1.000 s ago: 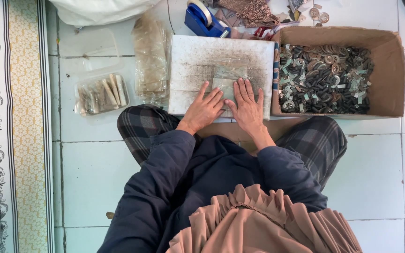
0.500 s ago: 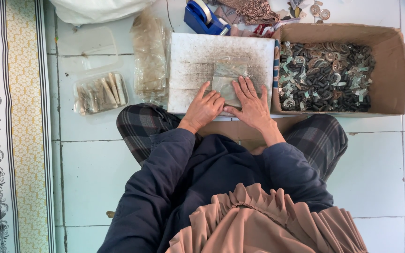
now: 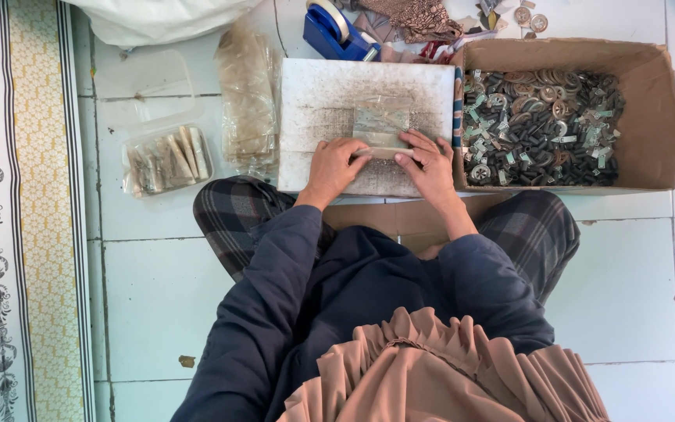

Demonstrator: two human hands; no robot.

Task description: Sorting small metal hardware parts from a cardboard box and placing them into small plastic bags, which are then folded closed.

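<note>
While on board (image 3: 330, 94): plastic bag (image 3: 381, 125) lies between both hands.
Left hand (image 3: 336, 166): pinching bag's lower edge.
Right hand (image 3: 430, 162): pinching same edge.

Both hands work at the near edge of the white board (image 3: 314, 86), the left hand (image 3: 336, 166) and right hand (image 3: 431, 166) almost meeting over a small clear bag (image 3: 381, 125). The board's far half lies bare. On the right, the cardboard box (image 3: 658, 117) wall stands against the board's edge. On the left, a stack of clear bags (image 3: 248, 94) borders the board, with a filled packet (image 3: 167, 159) beyond. A blue tape dispenser (image 3: 337, 31) crowds the far edge. Bare floor tiles (image 3: 158, 289) lie open near the left knee.
</note>
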